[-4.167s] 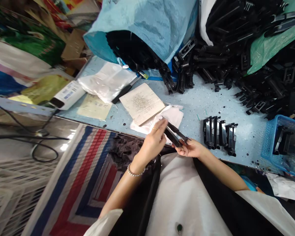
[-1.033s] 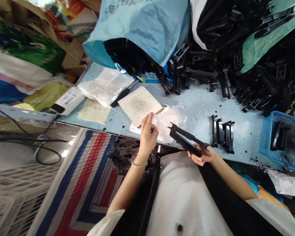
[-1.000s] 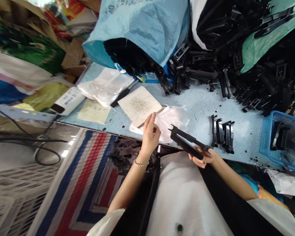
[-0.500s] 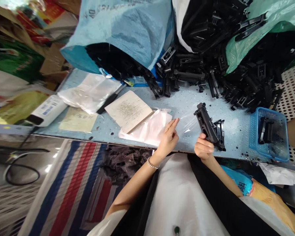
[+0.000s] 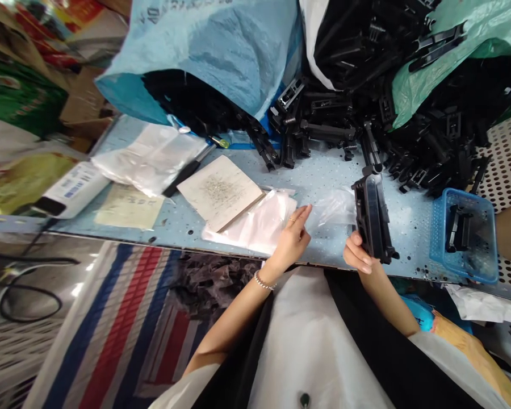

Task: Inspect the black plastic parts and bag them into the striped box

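The right hand (image 5: 358,253) was clamped on at least one black plastic part (image 5: 377,218) over the blue table (image 5: 323,247); I couldn't tell whether the left hand (image 5: 293,241) pinched the clear bag (image 5: 333,205) by its fingertips. Beyond, I saw heaped black pieces (image 5: 332,130).
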Action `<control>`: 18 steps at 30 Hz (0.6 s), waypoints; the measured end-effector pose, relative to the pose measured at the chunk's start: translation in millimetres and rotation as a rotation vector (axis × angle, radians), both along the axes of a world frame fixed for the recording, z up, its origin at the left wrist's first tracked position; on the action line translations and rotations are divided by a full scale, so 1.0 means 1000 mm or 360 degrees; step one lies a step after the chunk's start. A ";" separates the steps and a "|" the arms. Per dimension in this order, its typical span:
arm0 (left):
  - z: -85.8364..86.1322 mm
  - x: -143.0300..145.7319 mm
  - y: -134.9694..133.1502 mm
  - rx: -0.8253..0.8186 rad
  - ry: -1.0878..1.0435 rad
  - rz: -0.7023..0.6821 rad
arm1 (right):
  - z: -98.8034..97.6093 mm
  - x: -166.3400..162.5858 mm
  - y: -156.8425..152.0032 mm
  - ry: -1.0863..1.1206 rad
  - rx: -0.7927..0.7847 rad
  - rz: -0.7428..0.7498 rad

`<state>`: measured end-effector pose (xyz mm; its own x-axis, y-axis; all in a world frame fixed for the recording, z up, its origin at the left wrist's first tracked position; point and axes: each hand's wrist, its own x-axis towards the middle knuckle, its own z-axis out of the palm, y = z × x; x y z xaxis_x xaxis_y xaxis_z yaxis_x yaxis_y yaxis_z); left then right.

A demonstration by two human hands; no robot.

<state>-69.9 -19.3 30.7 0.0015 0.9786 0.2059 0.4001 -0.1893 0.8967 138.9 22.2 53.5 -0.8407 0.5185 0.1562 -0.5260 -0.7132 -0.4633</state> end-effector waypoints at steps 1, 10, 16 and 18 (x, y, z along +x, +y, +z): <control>0.001 -0.006 0.003 0.0018 0.0021 0.0022 | 0.003 0.003 -0.004 -0.0017 0.0008 0.0089; -0.005 0.008 0.012 0.0231 -0.0092 0.0307 | 0.009 -0.007 -0.044 -0.0406 -0.0646 0.0157; 0.002 0.010 0.010 0.0410 0.0061 0.0168 | 0.003 -0.012 -0.031 -0.0406 -0.0732 0.0100; 0.010 0.009 0.004 0.0572 0.0173 0.0048 | 0.002 -0.015 -0.020 -0.0525 -0.0664 0.0004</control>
